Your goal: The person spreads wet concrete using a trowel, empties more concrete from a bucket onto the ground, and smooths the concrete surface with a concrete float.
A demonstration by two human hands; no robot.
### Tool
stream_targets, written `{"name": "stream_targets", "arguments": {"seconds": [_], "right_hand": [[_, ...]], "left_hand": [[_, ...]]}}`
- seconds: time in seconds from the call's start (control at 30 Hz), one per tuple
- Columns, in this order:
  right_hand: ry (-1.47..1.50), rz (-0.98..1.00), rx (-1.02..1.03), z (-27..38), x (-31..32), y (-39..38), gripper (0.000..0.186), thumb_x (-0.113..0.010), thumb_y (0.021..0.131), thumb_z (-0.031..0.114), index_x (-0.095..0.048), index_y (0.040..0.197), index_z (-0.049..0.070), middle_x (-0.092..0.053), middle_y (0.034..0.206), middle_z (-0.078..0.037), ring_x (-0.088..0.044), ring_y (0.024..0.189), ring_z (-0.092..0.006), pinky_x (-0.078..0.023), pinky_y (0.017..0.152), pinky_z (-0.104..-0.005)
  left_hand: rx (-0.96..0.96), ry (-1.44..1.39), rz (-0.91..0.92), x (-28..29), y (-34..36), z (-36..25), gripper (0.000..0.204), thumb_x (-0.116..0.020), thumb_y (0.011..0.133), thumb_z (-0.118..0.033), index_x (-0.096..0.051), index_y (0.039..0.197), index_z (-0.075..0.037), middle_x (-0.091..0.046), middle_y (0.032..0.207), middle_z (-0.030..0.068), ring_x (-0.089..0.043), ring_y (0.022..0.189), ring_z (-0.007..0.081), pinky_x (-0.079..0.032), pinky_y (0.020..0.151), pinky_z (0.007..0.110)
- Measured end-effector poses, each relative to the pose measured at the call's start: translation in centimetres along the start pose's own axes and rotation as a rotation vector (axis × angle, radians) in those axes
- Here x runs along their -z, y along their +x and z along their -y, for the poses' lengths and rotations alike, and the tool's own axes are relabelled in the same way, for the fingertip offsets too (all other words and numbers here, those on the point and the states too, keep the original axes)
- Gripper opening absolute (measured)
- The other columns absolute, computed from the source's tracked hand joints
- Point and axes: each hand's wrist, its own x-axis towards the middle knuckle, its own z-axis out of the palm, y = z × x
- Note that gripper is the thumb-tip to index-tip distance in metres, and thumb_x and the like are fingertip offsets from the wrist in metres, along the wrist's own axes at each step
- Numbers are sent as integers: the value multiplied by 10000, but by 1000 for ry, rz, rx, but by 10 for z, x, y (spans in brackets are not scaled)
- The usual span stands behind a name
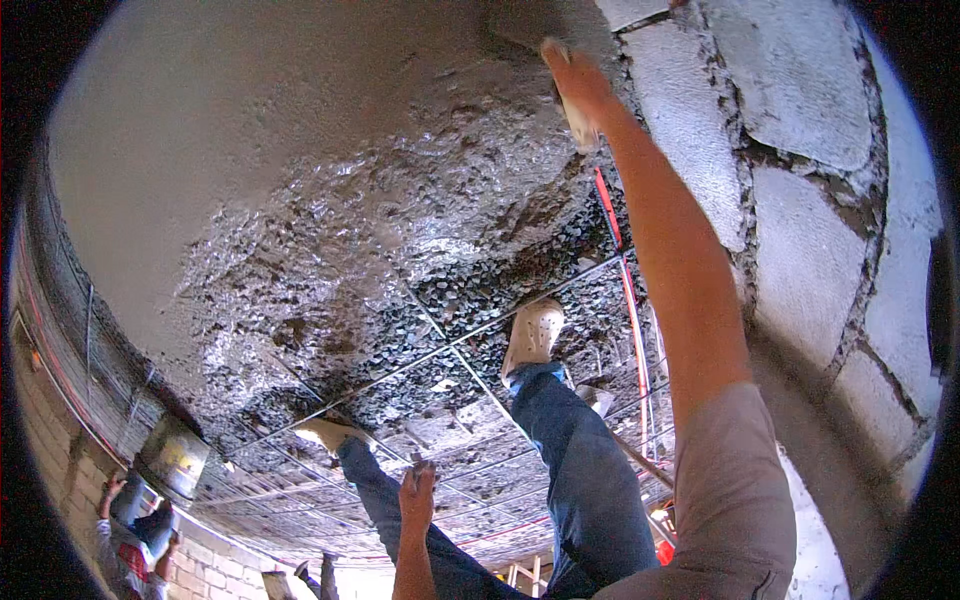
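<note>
At the top right, beside the block wall (pixel 690 125), my right hand (pixel 580 85) is closed around the pale handle of a trowel (pixel 578 130). The trowel's blade is dark and hard to separate from the wet concrete (pixel 200 130) it rests against. That concrete is smooth at the far side and turns lumpy and glossy toward my feet. Low in the middle, in front of my jeans, my left hand (pixel 418 492) is held in a fist. Something small seems to show at its fingers, too unclear to name.
Crossed steel bars (pixel 445 340) run over loose gravel (pixel 455 300) around my pale clogs (pixel 535 330). A red tube (pixel 630 300) stretches along the wall side. At lower left, another person (pixel 135 545) is near a bucket (pixel 175 460).
</note>
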Motion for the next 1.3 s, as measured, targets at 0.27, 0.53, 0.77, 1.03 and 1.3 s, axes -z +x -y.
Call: {"name": "stream_targets", "arguments": {"seconds": [0.27, 0.53, 0.77, 1.03, 1.3], "right_hand": [[165, 415, 1, 43, -47, -64, 601, -482, 891, 553, -510, 1050, -26, -612, 782, -183, -628, 703, -305, -506, 636, -464], [-130, 261, -240, -16, 5, -120, 515, -463, 915, 467, -453, 1160, 13, -600, 1009, -315, -603, 945, -442, -473, 789, -505], [-387, 89, -89, -82, 29, -149, 551, -467, 905, 491, -468, 1147, -3, -562, 1058, -306, -574, 955, -454, -481, 777, -512], [-127, 52, 253, -81, -32, -172, 479, -393, 955, 417, -543, 1109, -11, -577, 1041, -295, -538, 1052, -409, -437, 873, -459], [-36, 126, -335, -15, 10, -258, 447, -561, 849, 395, -459, 1094, 36, -622, 892, -282, -606, 873, -456, -484, 745, -518]], "left_hand": [[34, -91, 95, -44, 0, 23, 330, -573, 921, -213, -561, 1165, 9, -630, 976, 79, -574, 877, 122, -450, 803, 259], [93, -67, 117, -29, -11, -11, 361, -579, 917, -235, -553, 1166, 26, -634, 1001, 95, -573, 883, 119, -444, 782, 240], [-9, 95, 23, -3, -9, -6, 391, -570, 905, -274, -557, 1160, 23, -606, 1016, 81, -559, 939, 160, -440, 834, 294], [42, -22, 146, -31, -7, 24, 340, -556, 924, -256, -569, 1148, 0, -598, 1057, 98, -568, 944, 144, -441, 833, 266], [18, 4, 103, -23, -30, -9, 320, -572, 919, -225, -572, 1139, 8, -609, 1039, 79, -575, 941, 141, -444, 826, 264]]}}
